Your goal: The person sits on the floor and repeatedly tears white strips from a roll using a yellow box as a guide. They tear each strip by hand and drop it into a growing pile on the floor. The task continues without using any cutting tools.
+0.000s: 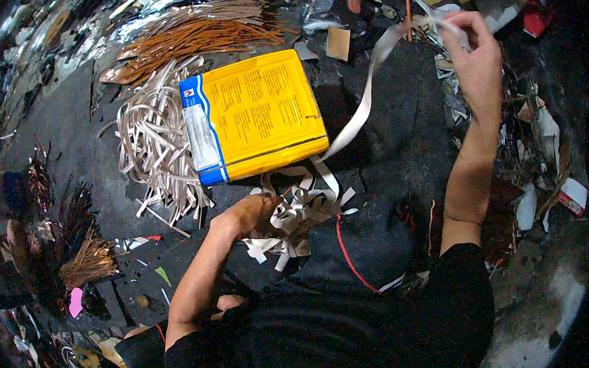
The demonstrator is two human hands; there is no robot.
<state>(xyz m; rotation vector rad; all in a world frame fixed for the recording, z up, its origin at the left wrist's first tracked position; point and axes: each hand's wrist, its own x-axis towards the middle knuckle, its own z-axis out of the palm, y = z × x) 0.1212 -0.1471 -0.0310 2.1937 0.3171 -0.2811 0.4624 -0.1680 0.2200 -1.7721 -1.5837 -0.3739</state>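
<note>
My left hand (250, 217) is closed round a loose, curled bunch of white strips (305, 209) in front of my lap. Out to the far right, my right hand (472, 45) is raised with its fingers pinched on the end of a long white strip (355, 125). That strip runs in a slack curve from the right hand down past the tin's right corner toward the bunch. A yellow rectangular tin (261, 110) with a blue and white edge lies just beyond my left hand. Left of the tin, partly under its edge, spreads a heap of white strips (156, 139).
Orange-brown strips (193, 43) lie beyond the tin, on the dark ground. Copper-coloured strands (87, 259) sit at the left near a pink scrap (75, 302). Mixed scraps line the right side, with a red and white packet (573, 196). A thin orange cord hangs near my right hand.
</note>
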